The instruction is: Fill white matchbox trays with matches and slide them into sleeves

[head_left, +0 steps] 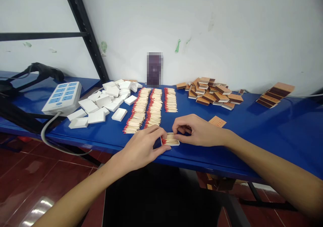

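A small white matchbox tray filled with red-tipped matches lies on the blue table near its front edge. My left hand grips the tray's left end with thumb and fingers. My right hand pinches its right end and presses on the matches. Behind the hands lie three rows of loose red-tipped matches. A single brown matchbox sleeve lies flat just right of my right hand.
Several empty white trays are heaped at the left. Brown sleeves are piled at the back right, with a stack further right. A white power strip with its cable sits at far left, beside a black metal frame.
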The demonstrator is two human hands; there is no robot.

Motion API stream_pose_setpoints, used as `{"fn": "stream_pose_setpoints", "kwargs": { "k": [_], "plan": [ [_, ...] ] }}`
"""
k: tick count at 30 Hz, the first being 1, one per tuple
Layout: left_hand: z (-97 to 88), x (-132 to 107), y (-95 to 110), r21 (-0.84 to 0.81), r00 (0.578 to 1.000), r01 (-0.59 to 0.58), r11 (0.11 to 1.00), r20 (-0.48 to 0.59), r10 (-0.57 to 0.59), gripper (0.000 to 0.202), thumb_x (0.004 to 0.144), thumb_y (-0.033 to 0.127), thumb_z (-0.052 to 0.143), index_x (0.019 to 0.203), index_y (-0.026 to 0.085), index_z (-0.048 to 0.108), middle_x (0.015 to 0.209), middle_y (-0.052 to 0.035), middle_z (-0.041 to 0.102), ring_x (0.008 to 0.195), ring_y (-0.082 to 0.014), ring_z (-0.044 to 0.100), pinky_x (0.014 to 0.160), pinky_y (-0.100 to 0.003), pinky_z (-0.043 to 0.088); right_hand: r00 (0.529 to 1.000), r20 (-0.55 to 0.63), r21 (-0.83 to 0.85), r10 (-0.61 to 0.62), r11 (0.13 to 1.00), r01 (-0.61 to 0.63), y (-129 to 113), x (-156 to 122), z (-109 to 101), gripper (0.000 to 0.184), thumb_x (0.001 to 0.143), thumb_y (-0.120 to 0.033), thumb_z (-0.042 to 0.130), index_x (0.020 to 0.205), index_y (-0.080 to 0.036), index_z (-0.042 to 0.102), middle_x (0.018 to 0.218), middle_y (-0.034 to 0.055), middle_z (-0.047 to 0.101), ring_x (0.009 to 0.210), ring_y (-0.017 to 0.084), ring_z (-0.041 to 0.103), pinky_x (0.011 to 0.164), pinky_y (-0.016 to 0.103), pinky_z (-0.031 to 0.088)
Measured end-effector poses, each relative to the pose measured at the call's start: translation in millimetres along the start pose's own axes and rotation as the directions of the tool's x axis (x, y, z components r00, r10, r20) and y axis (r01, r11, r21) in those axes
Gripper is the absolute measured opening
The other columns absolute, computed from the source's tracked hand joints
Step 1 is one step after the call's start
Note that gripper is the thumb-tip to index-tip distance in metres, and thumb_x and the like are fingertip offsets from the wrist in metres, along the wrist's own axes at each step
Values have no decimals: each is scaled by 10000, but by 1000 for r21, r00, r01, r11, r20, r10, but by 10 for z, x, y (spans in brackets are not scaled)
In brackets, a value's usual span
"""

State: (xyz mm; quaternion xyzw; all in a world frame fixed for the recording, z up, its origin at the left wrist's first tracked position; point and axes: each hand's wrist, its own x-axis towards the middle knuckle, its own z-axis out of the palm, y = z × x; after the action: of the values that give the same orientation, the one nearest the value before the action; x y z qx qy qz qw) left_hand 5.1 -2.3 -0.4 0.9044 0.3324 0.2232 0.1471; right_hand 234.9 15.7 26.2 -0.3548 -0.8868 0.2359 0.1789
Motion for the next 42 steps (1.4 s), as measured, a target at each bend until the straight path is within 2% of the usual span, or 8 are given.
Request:
{"fn": "stream_pose_setpoints", "kwargs": {
  "k": [11, 22, 28, 31, 33, 36, 39, 42],
  "plan": [
    [-4, -4, -11, 14, 1000, -6, 1000, 12, 6, 168, 945, 368, 589, 990, 213, 546, 1012, -4, 624, 769, -160, 583, 662, -281, 418, 999, 25, 76, 31, 997, -33, 41, 16, 48, 275, 886, -449, 599, 796, -192, 559, 641, -51, 439, 572, 90, 370, 539, 232, 304],
    [18, -24, -14, 32, 1000, -6, 999, -10, 6, 221, 941, 380, 594, 1075, 221, 520, 1005, -3, 643, 679, -146, 588, 612, -271, 414, 1000, 24, 40, 8, 999, -8, 13, 6, 52, 149, 893, -339, 578, 946, -201, 559, 652, -59, 431, 573, 98, 388, 545, 240, 302],
    [13, -29, -14, 41, 1000, -3, 999, -6, 3, 272, 943, 379, 591, 1153, 227, 508, 1090, -22, 648, 743, -167, 625, 666, -296, 461, 1000, 23, -29, 21, 999, -20, 11, 18, 59, 149, 927, -328, 506, 992, -206, 562, 639, -51, 462, 560, 108, 419, 564, 238, 337],
    [8, -25, -21, 30, 1000, -12, 999, -7, 12, 302, 941, 381, 594, 1195, 226, 544, 1082, -40, 657, 845, -199, 646, 734, -321, 501, 990, -93, -341, 109, 930, -134, 3, 21, -41, 175, 914, -240, 446, 1010, -181, 579, 789, 33, 601, 666, 153, 528, 628, 275, 367],
    [11, -21, -33, 3, 999, -39, 999, -10, 39, 275, 945, 371, 591, 1168, 211, 595, 1087, -56, 660, 927, -213, 649, 811, -339, 518, 958, -187, -546, 217, 788, -285, 30, -32, -190, 226, 895, -202, 416, 1028, -150, 591, 969, 121, 641, 805, 222, 591, 681, 318, 395],
    [26, -20, -53, -30, 997, -70, 997, -26, 69, 251, 951, 363, 582, 1120, 190, 651, 1110, -73, 659, 981, -214, 648, 881, -345, 525, 883, -165, -618, 440, 652, -440, 153, -256, -470, 309, 875, -237, 447, 1131, -150, 596, 1124, 166, 639, 984, 319, 606, 743, 387, 440],
    [32, -24, -48, -25, 998, -60, 998, -37, 59, 297, 952, 371, 576, 1181, 194, 645, 1120, -75, 651, 964, -210, 654, 878, -351, 535, 852, -26, -462, 522, 750, -473, 332, -605, -651, 407, 870, -338, 516, 1261, -230, 560, 1241, 119, 626, 1102, 304, 591, 878, 413, 469],
    [19, -24, -21, 20, 999, -36, 999, 12, 35, 339, 970, 361, 541, 1282, 244, 601, 1117, -72, 628, 917, -205, 663, 845, -359, 543, 851, -35, -394, 524, 776, -493, 467, -900, -663, 474, 834, -272, 541, 1308, -264, 538, 1331, 107, 582, 1165, 305, 569, 943, 427, 465]
  ]
}}
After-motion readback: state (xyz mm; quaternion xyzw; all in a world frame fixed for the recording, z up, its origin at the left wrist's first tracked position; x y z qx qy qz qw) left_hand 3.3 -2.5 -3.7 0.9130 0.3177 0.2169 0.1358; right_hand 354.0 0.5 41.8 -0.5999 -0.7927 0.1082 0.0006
